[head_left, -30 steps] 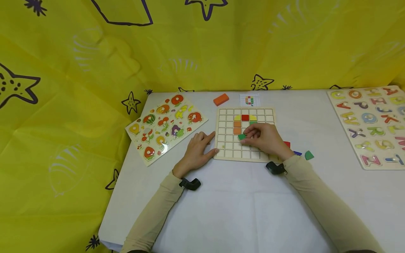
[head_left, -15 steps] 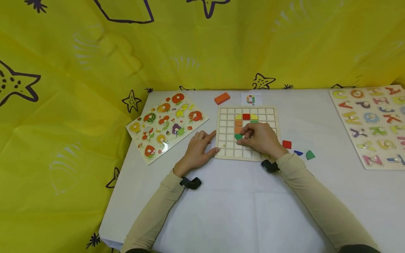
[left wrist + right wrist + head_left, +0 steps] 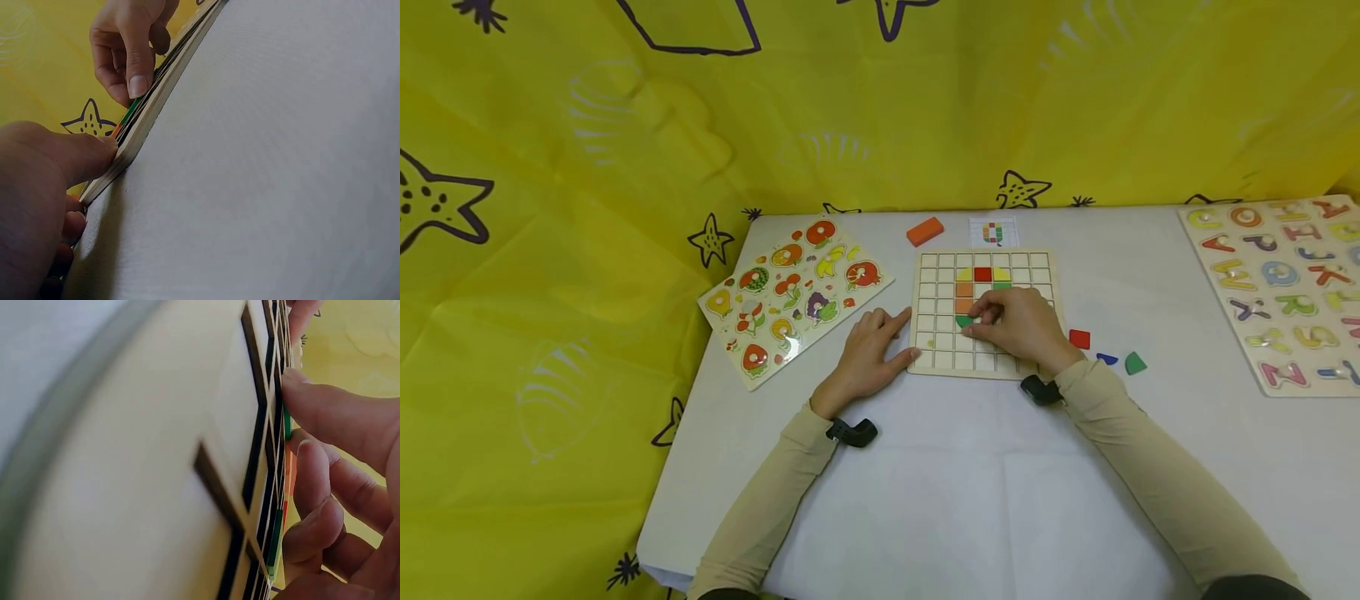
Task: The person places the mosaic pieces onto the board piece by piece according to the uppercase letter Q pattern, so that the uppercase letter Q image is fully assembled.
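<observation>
A wooden grid board (image 3: 943,360) lies flat on the white table. On it sit yellow quarter-round tiles, a red square tile (image 3: 982,274), two orange square tiles (image 3: 963,290) and a green tile partly behind my right hand. My right hand (image 3: 1021,327) pinches a green quarter-round tile (image 3: 963,321) between thumb and index finger, down in the cell below the orange ones. My left hand (image 3: 867,357) rests at the board's left edge, its thumb and index finger touching the rim. In the left wrist view the left thumb (image 3: 94,156) presses the board's edge.
Right of the board lie a red square (image 3: 1079,339), a small blue piece (image 3: 1107,359) and a green quarter-round (image 3: 1135,363). A pattern card (image 3: 992,232) and an orange block (image 3: 925,231) stand behind it. A fruit puzzle (image 3: 805,308) lies left, an alphabet puzzle (image 3: 1262,333) right.
The right hand has moved slightly left and down, bringing the green quarter-round tile flat into the cell under the orange tiles. The left hand stays at the board's edge.
</observation>
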`<state>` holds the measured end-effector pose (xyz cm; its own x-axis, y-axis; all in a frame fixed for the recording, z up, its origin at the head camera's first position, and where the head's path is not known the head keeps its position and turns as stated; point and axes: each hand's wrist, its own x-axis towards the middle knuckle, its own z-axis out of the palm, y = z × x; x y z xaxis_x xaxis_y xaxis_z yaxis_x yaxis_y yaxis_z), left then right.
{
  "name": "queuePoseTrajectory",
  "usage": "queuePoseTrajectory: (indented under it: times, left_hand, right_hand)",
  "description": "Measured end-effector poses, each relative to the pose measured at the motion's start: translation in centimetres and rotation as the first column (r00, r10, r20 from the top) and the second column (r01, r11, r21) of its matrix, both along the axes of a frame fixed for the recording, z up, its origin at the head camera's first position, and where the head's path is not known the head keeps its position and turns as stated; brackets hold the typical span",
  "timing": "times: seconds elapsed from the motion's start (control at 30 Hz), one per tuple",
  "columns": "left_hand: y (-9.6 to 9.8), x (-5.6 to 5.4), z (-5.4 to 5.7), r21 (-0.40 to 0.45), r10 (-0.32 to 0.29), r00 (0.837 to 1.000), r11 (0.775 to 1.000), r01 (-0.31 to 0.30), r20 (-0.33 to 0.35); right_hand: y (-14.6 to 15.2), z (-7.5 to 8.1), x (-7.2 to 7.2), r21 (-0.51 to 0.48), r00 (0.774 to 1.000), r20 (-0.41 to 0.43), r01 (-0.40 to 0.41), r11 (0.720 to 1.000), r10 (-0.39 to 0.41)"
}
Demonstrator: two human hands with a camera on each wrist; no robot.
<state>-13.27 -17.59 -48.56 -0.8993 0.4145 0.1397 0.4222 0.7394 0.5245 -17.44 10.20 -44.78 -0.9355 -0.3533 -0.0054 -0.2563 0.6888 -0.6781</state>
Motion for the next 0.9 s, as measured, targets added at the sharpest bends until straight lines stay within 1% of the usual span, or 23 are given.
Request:
queuePoseTrajectory:
  times: [0.1, 0.2, 0.4, 0.57, 0.7, 0.9]
  left_hand:
    - [0.0, -0.1, 0.0, 0.001, 0.0, 1.0, 1.0, 0.0, -0.009]
    - [0.0, 0.0, 0.1, 0.004, -0.001, 1.0, 1.0, 0.001, -0.008]
    - [0.0, 0.1, 0.1, 0.001, 0.006, 1.0, 1.0, -0.006, 0.009]
    - [0.2, 0.1, 0.2, -0.002, 0.013, 1.0, 1.0, -0.013, 0.024]
    - [0.2, 0.1, 0.1, -0.005, 0.014, 1.0, 1.0, -0.014, 0.022]
    - [0.1, 0.2, 0.2, 0.001, 0.016, 1.0, 1.0, -0.016, 0.02]
  right_hand:
    - [-0.1, 0.0, -0.1, 0.007, 1.0, -0.011, 0.009, 1.0, -0.009]
    - [0.0, 0.1, 0.0, 0.007, 1.0, -0.003, 0.017, 1.0, -0.017]
    - [0.7, 0.4, 0.4, 0.001, 0.999, 0.009, 0.038, 0.999, -0.038]
    - [2.6, 0.8, 1.0, -0.012, 0.998, 0.014, 0.055, 0.998, -0.055]
    - [4.7, 1.1, 1.8, -0.011, 0.998, -0.003, 0.068, 0.998, -0.068]
    - [8.2, 1.5, 2.5, 0.036, 0.996, -0.005, 0.085, 0.996, -0.085]
